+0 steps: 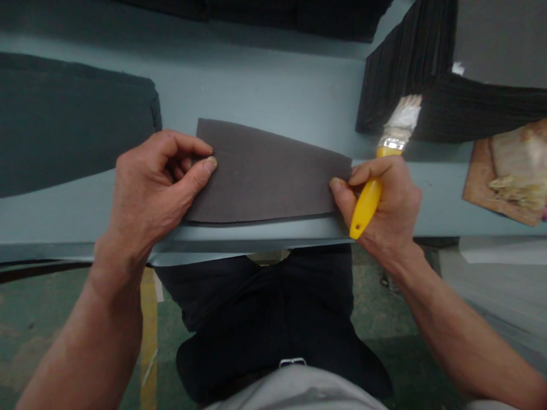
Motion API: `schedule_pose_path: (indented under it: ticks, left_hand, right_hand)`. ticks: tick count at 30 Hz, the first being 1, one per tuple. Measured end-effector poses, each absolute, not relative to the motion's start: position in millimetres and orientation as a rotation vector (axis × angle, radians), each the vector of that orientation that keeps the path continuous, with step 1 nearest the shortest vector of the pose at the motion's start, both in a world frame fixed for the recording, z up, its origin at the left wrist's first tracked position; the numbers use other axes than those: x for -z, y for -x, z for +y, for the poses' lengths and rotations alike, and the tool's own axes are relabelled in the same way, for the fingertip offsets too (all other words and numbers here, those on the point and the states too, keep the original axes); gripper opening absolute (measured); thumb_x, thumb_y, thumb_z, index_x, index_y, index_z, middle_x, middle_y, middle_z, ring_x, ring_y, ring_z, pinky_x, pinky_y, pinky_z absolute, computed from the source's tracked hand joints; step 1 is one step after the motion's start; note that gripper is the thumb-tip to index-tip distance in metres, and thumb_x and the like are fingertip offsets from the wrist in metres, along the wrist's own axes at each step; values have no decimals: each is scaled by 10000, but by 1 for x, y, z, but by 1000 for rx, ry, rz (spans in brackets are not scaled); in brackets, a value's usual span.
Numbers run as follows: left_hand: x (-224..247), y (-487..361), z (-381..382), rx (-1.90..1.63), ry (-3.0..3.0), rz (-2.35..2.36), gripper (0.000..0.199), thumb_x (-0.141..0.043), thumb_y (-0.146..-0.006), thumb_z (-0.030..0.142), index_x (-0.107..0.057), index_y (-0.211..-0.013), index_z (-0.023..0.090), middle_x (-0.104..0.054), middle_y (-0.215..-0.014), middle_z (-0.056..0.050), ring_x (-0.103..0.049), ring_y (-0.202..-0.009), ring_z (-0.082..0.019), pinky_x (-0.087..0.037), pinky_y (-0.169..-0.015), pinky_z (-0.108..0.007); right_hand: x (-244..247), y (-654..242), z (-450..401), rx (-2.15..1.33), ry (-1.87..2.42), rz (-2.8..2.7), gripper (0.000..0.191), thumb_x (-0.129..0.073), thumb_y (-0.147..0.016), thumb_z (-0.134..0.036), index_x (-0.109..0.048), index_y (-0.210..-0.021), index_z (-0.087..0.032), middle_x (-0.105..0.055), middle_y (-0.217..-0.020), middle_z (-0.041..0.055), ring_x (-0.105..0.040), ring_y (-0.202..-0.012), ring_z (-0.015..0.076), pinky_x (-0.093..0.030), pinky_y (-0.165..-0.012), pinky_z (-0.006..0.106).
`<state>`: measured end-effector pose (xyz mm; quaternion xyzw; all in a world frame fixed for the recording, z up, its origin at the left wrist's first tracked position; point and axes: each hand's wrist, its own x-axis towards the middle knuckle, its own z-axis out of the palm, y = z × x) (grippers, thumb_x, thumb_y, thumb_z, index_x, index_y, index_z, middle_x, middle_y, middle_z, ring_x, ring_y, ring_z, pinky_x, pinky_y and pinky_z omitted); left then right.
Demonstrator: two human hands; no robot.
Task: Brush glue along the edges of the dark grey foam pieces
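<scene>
A dark grey, flat sheet piece (pixel 269 176), wider at its left end, lies between my hands near the table's front edge. My left hand (pixel 158 182) pinches its left edge between thumb and forefinger. With thumb and forefinger my right hand (pixel 384 193) grips the narrower right end. That same hand also holds a paintbrush (pixel 368 208) with a yellow handle against the palm, its white-coated bristles pointing up and away. Whether the piece is one layer or more is hard to tell.
To the left lies a dark cloth-like stack (pixel 72 122). A tall stack of dark sheets (pixel 405 62) stands at the back right, and more dark stacks (pixel 256 11) line the far side. A brown board (pixel 481 176) with dried yellowish residue rests at the right on the pale blue table (pixel 265 85).
</scene>
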<state>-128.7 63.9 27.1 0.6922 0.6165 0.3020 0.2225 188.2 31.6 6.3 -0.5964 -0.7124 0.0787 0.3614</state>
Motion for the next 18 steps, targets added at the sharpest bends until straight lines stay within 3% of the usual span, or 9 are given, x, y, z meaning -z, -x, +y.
schedule_pose_path:
  ticks: [9,18]
  left_hand:
    - [-28,126,63,-818,-1890,1718,245,-734,-911,350,-790,-1083,184,-590,-776,46,-440,-619,-68,-428,-643,-212]
    - [-26,132,62,-742,-1835,1747,254,-676,-918,435,-767,-1066,250,-599,-744,42,-499,-618,-115,-444,-652,-282]
  right_hand:
    - [-7,-189,34,-246,1536,-1841,212,-740,-926,-367,-545,-890,-290,-624,-780,-9,-481,-565,152,-435,-542,329]
    - [-10,-187,34,-268,1444,-1867,215,-751,-917,-252,-540,-883,-276,-618,-704,-57,-486,-480,111,-408,-486,276]
